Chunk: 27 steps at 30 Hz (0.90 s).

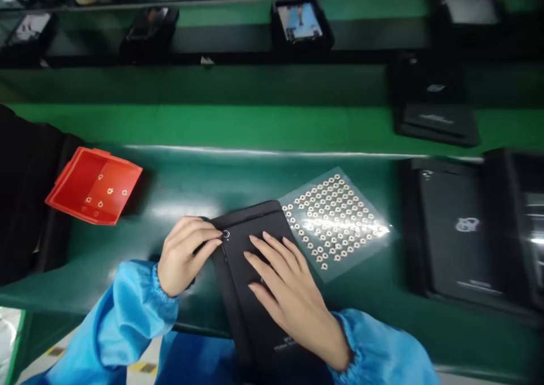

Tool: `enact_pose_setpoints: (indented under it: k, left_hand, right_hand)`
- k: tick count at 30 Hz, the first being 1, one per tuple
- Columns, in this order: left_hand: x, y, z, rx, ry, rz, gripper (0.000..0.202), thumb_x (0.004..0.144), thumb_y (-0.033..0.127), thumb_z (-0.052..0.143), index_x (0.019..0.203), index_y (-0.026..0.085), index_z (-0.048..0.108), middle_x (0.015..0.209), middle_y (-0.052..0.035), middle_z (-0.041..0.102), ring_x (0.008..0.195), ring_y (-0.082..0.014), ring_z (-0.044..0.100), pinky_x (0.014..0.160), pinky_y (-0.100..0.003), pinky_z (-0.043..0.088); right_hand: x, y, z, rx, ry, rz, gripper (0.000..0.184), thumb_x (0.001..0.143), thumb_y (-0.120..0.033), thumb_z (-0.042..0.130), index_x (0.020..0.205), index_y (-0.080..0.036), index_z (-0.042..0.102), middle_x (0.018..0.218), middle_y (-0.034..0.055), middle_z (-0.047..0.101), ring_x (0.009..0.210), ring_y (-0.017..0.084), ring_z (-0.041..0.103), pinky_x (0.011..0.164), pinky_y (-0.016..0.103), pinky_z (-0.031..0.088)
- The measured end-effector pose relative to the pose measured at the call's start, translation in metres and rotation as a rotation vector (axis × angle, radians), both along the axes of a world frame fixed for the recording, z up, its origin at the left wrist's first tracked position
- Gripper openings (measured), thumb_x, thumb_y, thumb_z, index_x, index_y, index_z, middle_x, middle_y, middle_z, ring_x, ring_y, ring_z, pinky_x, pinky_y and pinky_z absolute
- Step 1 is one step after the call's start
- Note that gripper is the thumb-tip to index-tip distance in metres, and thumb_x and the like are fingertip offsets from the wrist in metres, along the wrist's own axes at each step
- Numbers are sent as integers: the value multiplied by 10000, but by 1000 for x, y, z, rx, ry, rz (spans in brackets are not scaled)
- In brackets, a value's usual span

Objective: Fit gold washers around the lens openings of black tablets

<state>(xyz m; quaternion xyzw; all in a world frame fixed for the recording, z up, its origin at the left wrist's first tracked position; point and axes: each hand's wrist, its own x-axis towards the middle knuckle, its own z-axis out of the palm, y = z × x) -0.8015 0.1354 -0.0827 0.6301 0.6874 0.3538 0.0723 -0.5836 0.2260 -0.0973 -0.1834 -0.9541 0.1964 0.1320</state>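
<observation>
My left hand [187,254] curls its fingers over the upper left edge of a black tablet [255,243], with the fingertips beside a small metal ring [226,235] on its surface. My right hand [289,300] lies flat on the tablet with its fingers spread. A clear sheet of many small gold rings [335,220] lies just right of the tablet, its edge under the tablet's corner. Blue cuffed sleeves cover both my wrists.
A red plastic tray [96,186] holding several loose rings sits at the left of the green bench [255,169]. Black tablets in dark holders [454,232] stand along the right. More devices [301,25] lie on a belt beyond.
</observation>
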Motion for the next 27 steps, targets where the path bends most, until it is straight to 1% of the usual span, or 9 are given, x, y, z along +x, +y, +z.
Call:
enact_pose_setpoints:
  k: [7,11,15,17,18,20,22,24,27]
  left_hand:
    - [0,15,10,-104,213,-19,121,850,135,646,953,195,665,918,-46,653,980,-197,582,848,-343,474]
    - [11,8,1,-102,217,9,157,832,116,655,959,209,654,962,-47,672,1139,-242,570,929,-392,465]
    - [18,-4,-11,-140,237,55,215,856,184,645,1069,207,641,1175,-101,655,1353,-308,413,1111,-527,303]
    - [17,-1,-12,-143,221,27,215,851,208,664,1063,194,636,1186,-101,669,1316,-298,472,1153,-540,242]
    - [15,3,-12,-140,195,7,198,843,196,676,1038,197,639,1161,-85,688,1261,-277,534,1155,-524,261]
    - [11,12,-8,-142,60,-19,149,842,140,668,975,205,654,1083,-46,723,1132,-228,633,1103,-460,392]
    - [7,20,-5,-167,-142,1,135,854,104,636,938,204,673,1050,-34,733,1088,-209,658,1004,-395,511]
    - [5,22,-4,-186,-290,57,145,857,90,624,922,203,687,1094,-38,721,1094,-212,656,971,-375,547]
    - [4,18,-4,-179,-354,93,185,840,60,634,929,209,697,1260,-40,642,1105,-208,649,988,-361,542]
  right_hand:
    - [-2,7,3,-107,17,1,312,985,-289,444,1240,-190,595,1425,48,499,1360,238,374,1165,427,194]
    - [1,5,1,-182,24,-1,310,969,-312,496,1243,-210,599,1449,33,475,1370,242,366,1178,423,175]
    - [1,6,1,-212,25,6,296,969,-314,499,1219,-205,613,1452,32,472,1371,238,364,1182,414,160]
    - [0,8,2,-217,30,11,292,967,-306,506,1217,-204,614,1454,31,471,1372,234,363,1182,413,156]
    - [0,8,2,-219,34,8,291,966,-301,508,1220,-203,612,1454,30,470,1373,233,361,1183,413,155]
    - [-1,9,3,-231,42,-8,297,968,-297,507,1228,-198,607,1457,30,466,1381,233,350,1185,413,150]
    - [-2,9,3,-244,51,-26,300,972,-294,497,1234,-192,603,1458,32,464,1384,234,344,1186,411,152]
    - [-2,10,4,-244,62,-33,294,974,-288,489,1226,-193,607,1449,35,475,1377,232,358,1182,409,174]
    - [-2,11,4,-233,68,-29,286,972,-282,488,1215,-195,611,1441,40,485,1366,232,376,1171,415,204]
